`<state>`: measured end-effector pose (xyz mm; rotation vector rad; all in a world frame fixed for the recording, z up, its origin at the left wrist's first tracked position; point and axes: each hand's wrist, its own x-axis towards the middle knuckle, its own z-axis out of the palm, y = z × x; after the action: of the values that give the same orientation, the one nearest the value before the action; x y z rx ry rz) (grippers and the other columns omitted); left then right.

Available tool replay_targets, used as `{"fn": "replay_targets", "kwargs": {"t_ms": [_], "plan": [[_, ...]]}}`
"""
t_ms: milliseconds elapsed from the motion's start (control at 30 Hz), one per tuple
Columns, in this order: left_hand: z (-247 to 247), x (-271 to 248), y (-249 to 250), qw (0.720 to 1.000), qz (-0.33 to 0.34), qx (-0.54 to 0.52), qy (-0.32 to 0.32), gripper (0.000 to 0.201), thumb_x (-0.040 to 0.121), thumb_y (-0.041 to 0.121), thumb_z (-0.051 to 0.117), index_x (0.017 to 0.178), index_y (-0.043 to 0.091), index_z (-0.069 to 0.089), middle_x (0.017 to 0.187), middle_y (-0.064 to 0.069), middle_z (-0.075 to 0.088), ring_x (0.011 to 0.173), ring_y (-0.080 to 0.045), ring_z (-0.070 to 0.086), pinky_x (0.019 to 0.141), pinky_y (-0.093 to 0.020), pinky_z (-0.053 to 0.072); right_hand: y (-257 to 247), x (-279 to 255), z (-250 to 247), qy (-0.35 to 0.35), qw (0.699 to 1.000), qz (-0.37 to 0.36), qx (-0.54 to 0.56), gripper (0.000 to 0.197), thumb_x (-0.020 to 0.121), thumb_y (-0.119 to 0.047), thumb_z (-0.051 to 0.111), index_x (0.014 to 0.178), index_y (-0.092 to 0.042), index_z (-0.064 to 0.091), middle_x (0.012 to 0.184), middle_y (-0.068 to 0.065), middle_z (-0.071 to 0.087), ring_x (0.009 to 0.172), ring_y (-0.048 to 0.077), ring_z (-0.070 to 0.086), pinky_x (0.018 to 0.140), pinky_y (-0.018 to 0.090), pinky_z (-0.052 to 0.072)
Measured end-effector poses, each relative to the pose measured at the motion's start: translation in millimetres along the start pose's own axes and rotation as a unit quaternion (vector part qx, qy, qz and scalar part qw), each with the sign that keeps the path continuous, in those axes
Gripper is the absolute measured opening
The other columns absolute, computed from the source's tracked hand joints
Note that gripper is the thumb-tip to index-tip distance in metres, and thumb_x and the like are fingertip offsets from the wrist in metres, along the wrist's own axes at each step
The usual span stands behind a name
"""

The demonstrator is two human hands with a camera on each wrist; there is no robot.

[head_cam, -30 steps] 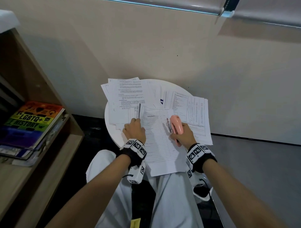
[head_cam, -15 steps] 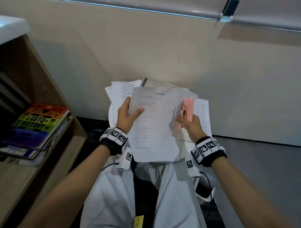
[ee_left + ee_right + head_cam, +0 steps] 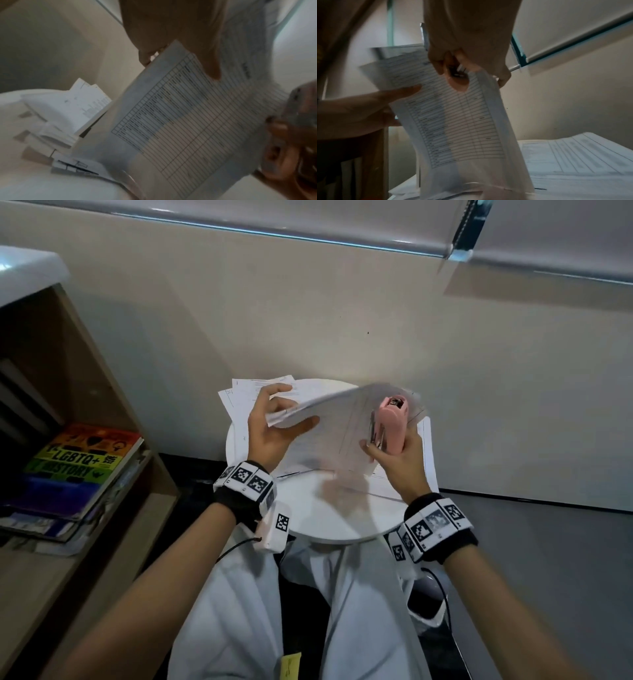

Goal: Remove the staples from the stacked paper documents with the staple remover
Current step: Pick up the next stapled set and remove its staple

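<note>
Left hand (image 3: 274,429): I see it pinching the thin, ruled paper sheet (image 3: 329,433), mid-frame
Right hand (image 3: 397,460): clamped round my smooth pink staple remover (image 3: 392,424)
Table (image 3: 342,518): round, white

Head view looks down; both wrist views closely share the lifted sheet (image 3: 197,121).

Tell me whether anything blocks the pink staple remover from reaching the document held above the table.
Nothing visible does. The right hand grips the pink staple remover right at the edge of the lifted document, which the left hand holds by its other side. The staple itself cannot be made out in the blur.
</note>
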<state>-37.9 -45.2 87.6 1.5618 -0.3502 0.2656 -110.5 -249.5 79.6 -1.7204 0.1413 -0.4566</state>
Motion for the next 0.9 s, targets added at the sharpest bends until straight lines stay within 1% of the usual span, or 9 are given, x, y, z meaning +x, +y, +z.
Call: {"fn": "replay_targets", "kwargs": {"t_ms": [167, 300, 367, 500, 600, 667, 767, 833, 900], "plan": [[-11, 24, 6, 0.993, -0.033, 0.025, -0.114, 0.037, 0.058, 0.002, 0.087, 0.085, 0.01, 0.064, 0.086, 0.007, 0.06, 0.083, -0.002, 0.058, 0.081, -0.02, 0.047, -10, 8, -21, -0.062, 0.997, 0.016, -0.035, 0.026, 0.075, 0.0, 0.077, 0.092, -0.01, 0.06, 0.078, -0.003, 0.06, 0.067, -0.001, 0.061, 0.062, 0.017, 0.052], [-12, 43, 28, 0.981, -0.1, -0.021, -0.165, 0.044, 0.066, -0.005, 0.079, 0.107, 0.002, 0.065, 0.093, 0.003, 0.072, 0.09, -0.003, 0.069, 0.078, -0.014, 0.054, -28, 22, -25, -0.093, 0.994, -0.019, -0.052, 0.028, 0.074, 0.0, 0.078, 0.088, -0.02, 0.063, 0.079, -0.004, 0.063, 0.073, 0.008, 0.063, 0.067, 0.023, 0.055], [-9, 50, 37, 0.982, -0.105, -0.022, -0.155, 0.044, 0.067, -0.004, 0.079, 0.109, -0.002, 0.064, 0.088, 0.008, 0.073, 0.086, 0.0, 0.07, 0.072, -0.009, 0.052, -37, 27, -24, -0.094, 0.994, -0.033, -0.042, 0.028, 0.074, 0.001, 0.078, 0.089, -0.019, 0.063, 0.082, -0.005, 0.064, 0.074, 0.005, 0.064, 0.067, 0.02, 0.055], [-3, 52, 41, 0.987, -0.085, -0.03, -0.135, 0.048, 0.07, -0.006, 0.076, 0.116, -0.007, 0.06, 0.102, -0.003, 0.07, 0.089, -0.005, 0.071, 0.074, -0.013, 0.053, -46, 31, -17, -0.089, 0.995, -0.028, -0.025, 0.036, 0.075, 0.011, 0.073, 0.105, -0.002, 0.058, 0.087, -0.002, 0.063, 0.076, -0.001, 0.066, 0.063, 0.015, 0.054], [2, 48, 41, 0.991, -0.068, -0.044, -0.107, 0.041, 0.074, -0.005, 0.074, 0.113, -0.007, 0.061, 0.098, -0.002, 0.07, 0.088, -0.006, 0.071, 0.075, -0.016, 0.054, -43, 32, -12, -0.037, 0.998, -0.017, -0.043, 0.034, 0.072, 0.005, 0.078, 0.096, -0.013, 0.062, 0.111, 0.021, 0.061, 0.097, 0.03, 0.066, 0.075, 0.032, 0.06], [2, 48, 41, 0.994, -0.052, -0.053, -0.08, 0.038, 0.074, -0.001, 0.076, 0.11, -0.001, 0.063, 0.095, 0.001, 0.072, 0.09, -0.009, 0.071, 0.078, -0.019, 0.055, -44, 31, -12, -0.013, 0.998, -0.02, -0.051, 0.033, 0.07, 0.003, 0.08, 0.089, -0.016, 0.062, 0.116, 0.028, 0.058, 0.102, 0.039, 0.063, 0.082, 0.043, 0.058], [-1, 51, 41, 0.998, 0.008, -0.035, -0.045, 0.044, 0.073, 0.012, 0.08, 0.11, 0.007, 0.057, 0.108, -0.006, 0.067, 0.104, -0.017, 0.065, 0.09, -0.032, 0.055, -50, 31, -14, -0.002, 0.998, -0.038, -0.053, 0.036, 0.069, 0.007, 0.078, 0.081, -0.02, 0.058, 0.115, 0.031, 0.057, 0.099, 0.035, 0.064, 0.083, 0.041, 0.056], [-1, 48, 40, 0.998, 0.063, -0.005, -0.016, 0.034, 0.079, 0.015, 0.075, 0.106, 0.017, 0.053, 0.108, 0.005, 0.059, 0.101, -0.003, 0.057, 0.092, -0.021, 0.049, -54, 26, -14, -0.002, 0.998, -0.052, -0.043, 0.036, 0.071, 0.012, 0.074, 0.081, -0.018, 0.058, 0.112, 0.033, 0.057, 0.09, 0.025, 0.063, 0.082, 0.036, 0.055], [1, 43, 37, 0.997, 0.083, -0.012, 0.0, 0.02, 0.086, 0.017, 0.067, 0.102, 0.017, 0.055, 0.098, 0.011, 0.057, 0.092, 0.0, 0.054, 0.085, -0.016, 0.046, -50, 24, -15, -0.001, 0.998, -0.05, -0.039, 0.037, 0.073, 0.011, 0.074, 0.086, -0.021, 0.06, 0.108, 0.029, 0.06, 0.089, 0.018, 0.061, 0.082, 0.035, 0.055]]}}
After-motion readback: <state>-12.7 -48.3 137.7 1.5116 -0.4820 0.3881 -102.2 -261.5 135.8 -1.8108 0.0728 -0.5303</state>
